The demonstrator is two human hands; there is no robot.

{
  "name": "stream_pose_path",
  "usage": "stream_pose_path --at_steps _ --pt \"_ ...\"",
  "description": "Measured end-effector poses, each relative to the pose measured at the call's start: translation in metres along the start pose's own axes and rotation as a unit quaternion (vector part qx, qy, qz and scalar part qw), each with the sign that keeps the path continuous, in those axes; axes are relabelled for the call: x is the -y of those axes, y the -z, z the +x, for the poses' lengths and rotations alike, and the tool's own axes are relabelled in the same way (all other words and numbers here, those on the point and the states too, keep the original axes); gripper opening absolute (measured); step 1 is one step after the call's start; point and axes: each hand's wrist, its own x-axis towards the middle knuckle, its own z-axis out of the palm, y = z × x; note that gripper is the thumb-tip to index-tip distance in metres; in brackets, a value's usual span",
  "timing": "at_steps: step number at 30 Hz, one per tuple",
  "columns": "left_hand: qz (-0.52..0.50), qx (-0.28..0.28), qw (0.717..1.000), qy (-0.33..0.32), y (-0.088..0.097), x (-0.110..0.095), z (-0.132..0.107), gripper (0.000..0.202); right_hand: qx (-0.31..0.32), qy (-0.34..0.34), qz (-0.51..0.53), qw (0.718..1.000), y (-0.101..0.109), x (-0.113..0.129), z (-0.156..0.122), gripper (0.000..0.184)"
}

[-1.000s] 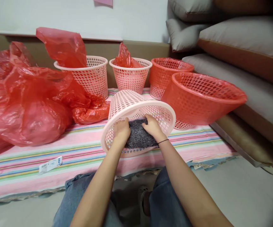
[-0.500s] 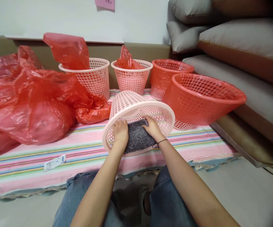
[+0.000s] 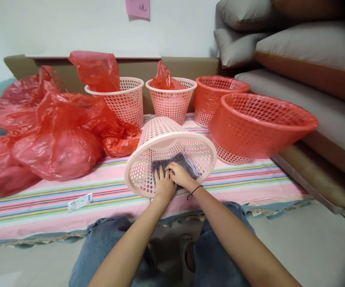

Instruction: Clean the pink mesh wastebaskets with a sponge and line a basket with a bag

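A pale pink mesh basket [image 3: 171, 137] lies on its side, its mouth tilted towards me. Inside it, against the lower wall, is a dark grey fuzzy cloth [image 3: 187, 161] with a lighter lilac edge on the right. My left hand [image 3: 164, 185] reaches in through the mouth, fingers spread on the cloth. Beside it and touching it, my right hand [image 3: 180, 175] has its fingers bent and drawn together at the cloth's surface. The right fingertips are partly hidden.
Two upright pink baskets [image 3: 171, 105] holding red plastic stand behind. Two red-lined baskets [image 3: 250, 135] are on the right, beside stacked cushions [image 3: 304, 52]. Red plastic bags [image 3: 59, 143] bulge on the left. A white tag [image 3: 79, 202] lies on the striped cloth [image 3: 109, 179].
Both hands have come together over the grey cloth; they were apart at its two sides. The cloth has shifted deeper into the basket, showing its lilac edge. The view has turned slightly left.
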Motion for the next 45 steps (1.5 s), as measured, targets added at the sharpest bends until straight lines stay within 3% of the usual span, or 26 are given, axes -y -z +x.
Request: stream_pose_path --at_steps 5,11,17,20,26,30,33,37,40,45 --pt "-0.015 0.016 1.000 0.003 -0.003 0.017 0.002 0.069 -0.027 -0.068 -0.056 0.996 0.009 -0.005 -0.009 0.034" --pt "-0.030 0.001 0.999 0.020 0.000 0.020 0.001 0.081 -0.061 -0.120 -0.146 0.980 0.032 0.009 -0.021 0.046" --pt "-0.042 -0.006 0.999 0.002 -0.001 0.029 0.012 0.097 -0.033 -0.179 -0.181 0.966 0.041 0.015 -0.028 0.056" --pt "-0.037 -0.009 0.999 -0.023 0.000 0.032 0.016 0.093 -0.016 -0.201 -0.180 0.963 0.041 0.015 -0.030 0.062" --pt "-0.031 0.012 0.994 -0.101 0.003 0.027 0.018 0.095 0.013 -0.145 -0.124 0.982 0.046 0.012 -0.030 0.061" --pt "-0.029 0.038 0.995 -0.087 0.003 0.026 0.021 0.104 0.007 -0.063 -0.043 0.997 0.046 0.008 -0.024 0.060" --pt "-0.022 0.059 0.995 -0.080 0.007 0.023 0.021 0.110 -0.011 -0.039 -0.001 0.999 0.041 0.006 -0.019 0.056" --pt "-0.001 0.074 0.996 -0.043 0.024 0.008 0.003 0.107 -0.043 -0.064 0.016 0.997 0.038 0.004 -0.015 0.051" --pt "0.011 0.093 0.995 -0.022 0.040 -0.010 -0.029 0.079 -0.064 -0.085 0.023 0.994 0.040 0.003 -0.015 0.051" --pt "-0.011 0.147 0.986 -0.076 0.064 -0.024 -0.079 0.047 -0.072 -0.090 0.035 0.993 0.043 0.008 -0.015 0.053"
